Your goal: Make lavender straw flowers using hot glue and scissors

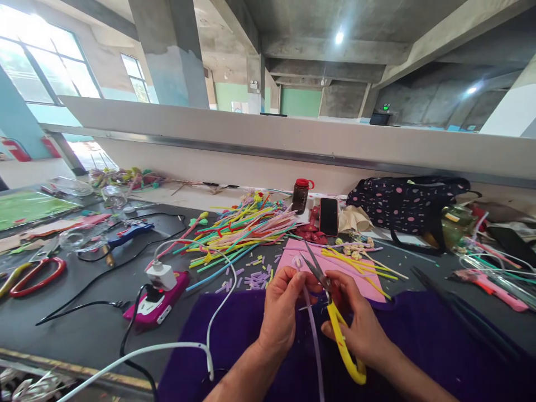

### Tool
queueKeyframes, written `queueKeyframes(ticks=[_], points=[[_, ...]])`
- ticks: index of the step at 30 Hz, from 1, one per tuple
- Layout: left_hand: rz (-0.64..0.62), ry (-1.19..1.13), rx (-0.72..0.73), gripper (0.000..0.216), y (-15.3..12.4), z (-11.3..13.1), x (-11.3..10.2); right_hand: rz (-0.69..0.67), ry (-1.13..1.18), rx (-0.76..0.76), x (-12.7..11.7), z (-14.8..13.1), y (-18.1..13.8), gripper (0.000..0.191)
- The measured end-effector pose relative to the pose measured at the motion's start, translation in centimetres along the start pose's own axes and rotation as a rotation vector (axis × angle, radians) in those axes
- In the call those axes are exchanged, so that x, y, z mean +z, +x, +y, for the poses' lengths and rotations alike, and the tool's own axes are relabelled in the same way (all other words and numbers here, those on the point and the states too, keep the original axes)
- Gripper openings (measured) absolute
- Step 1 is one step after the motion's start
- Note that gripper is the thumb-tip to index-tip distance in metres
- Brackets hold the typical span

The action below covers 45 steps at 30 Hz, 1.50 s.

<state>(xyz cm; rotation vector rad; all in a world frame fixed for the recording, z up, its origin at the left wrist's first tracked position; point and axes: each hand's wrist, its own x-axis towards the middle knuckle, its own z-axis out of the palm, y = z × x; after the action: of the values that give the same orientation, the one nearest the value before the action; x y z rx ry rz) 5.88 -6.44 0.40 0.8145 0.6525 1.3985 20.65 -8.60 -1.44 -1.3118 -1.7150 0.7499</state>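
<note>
Left fingers [293, 280] pinch straw [312, 329]; right [350, 296] apparently grip scissors [336, 322].

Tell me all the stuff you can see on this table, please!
straw pile: one heap, many colours, table middle
cut straw bits: many, mostly lilac, in front of the heap
pink sheet: one, pink, behind the hands
purple cloth: one, purple, nearest table edge
phone: one, black, behind the sheet
bottle: one, dark with red cap, left of the phone
dotted bag: one, dark with pink dots, back right
red scissors: one, red handles, far left
power strip: one, pink, left of the cloth
lilac straw: one, lilac, in left hand
yellow scissors: one, yellow handles, in right hand
left hand: pinches the lilac straw
right hand: grips the yellow scissors
</note>
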Motion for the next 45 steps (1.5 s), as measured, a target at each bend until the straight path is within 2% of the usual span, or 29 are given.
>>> queueKeyframes(ticks=[7, 18, 45], points=[[-0.05, 0.065, -0.011, 0.015, 0.2, -0.6, -0.2, 0.094, -0.12, -0.097, -0.3, 0.6, 0.1, 0.073], [-0.081, 0.166, 0.014, 0.015, 0.3, -1.0, -0.3, 0.086, -0.146, -0.138, -0.6, 0.6, -0.5, 0.076], [-0.085, 0.124, 0.0, 0.016, 0.4, -1.1, -0.3, 0.073, -0.153, -0.166, -0.6, 1.1, -0.5, 0.067]])
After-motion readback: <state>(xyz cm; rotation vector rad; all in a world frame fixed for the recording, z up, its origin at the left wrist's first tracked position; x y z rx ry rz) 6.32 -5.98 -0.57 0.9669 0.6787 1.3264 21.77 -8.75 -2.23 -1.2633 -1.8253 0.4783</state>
